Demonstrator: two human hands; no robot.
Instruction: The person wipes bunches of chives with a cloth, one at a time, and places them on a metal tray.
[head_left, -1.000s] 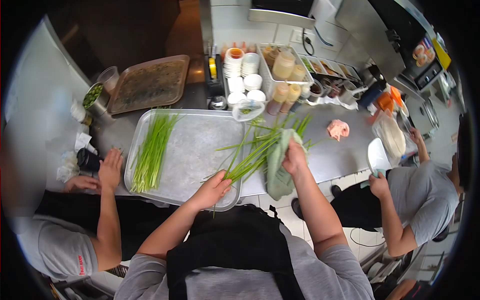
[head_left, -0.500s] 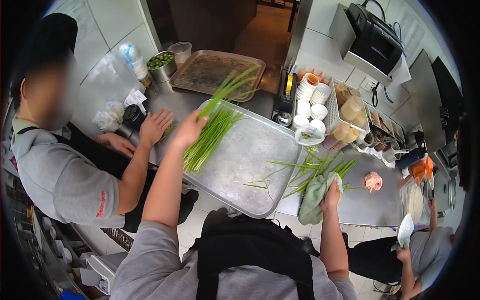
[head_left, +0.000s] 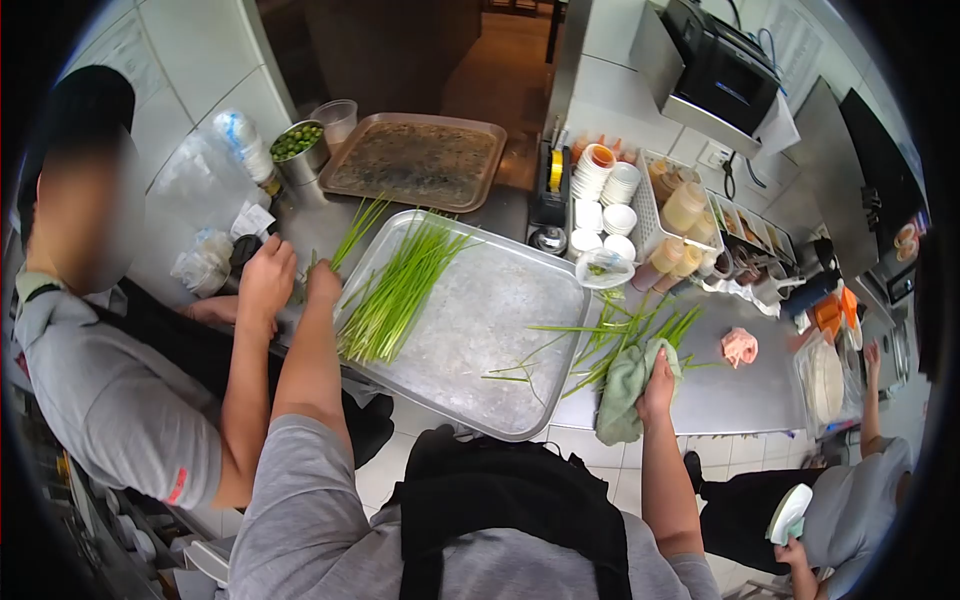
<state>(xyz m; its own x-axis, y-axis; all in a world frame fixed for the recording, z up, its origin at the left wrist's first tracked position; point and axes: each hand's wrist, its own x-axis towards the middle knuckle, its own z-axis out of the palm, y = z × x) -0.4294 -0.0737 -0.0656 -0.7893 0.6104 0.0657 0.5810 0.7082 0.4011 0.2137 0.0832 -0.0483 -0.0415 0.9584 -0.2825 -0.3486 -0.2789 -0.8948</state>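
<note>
My left hand (head_left: 322, 285) is beyond the left rim of a metal tray (head_left: 500, 330), its fingers closed around a few thin scallions (head_left: 358, 235) that stick out upward. A thick bundle of scallions (head_left: 405, 295) lies along the tray's left side, and a few loose stalks lie near its right side. In my right hand (head_left: 657, 388) is a folded green cloth (head_left: 628, 395), held at the right of the tray. More scallions (head_left: 625, 335) lie loose on the counter just behind the cloth.
A co-worker's hand (head_left: 266, 285) is close beside my left hand. Behind are a brown tray (head_left: 415, 160) and a metal pot of green pieces (head_left: 300, 150). Stacked white cups (head_left: 620, 185), sauce bottles (head_left: 685, 205) and a pink cloth (head_left: 739, 347) are on the right.
My left hand has moved left and down, off the tray, carrying scallions toward the co-worker. The co-worker's raised hand has shifted left. My right hand keeps the cloth in place.
</note>
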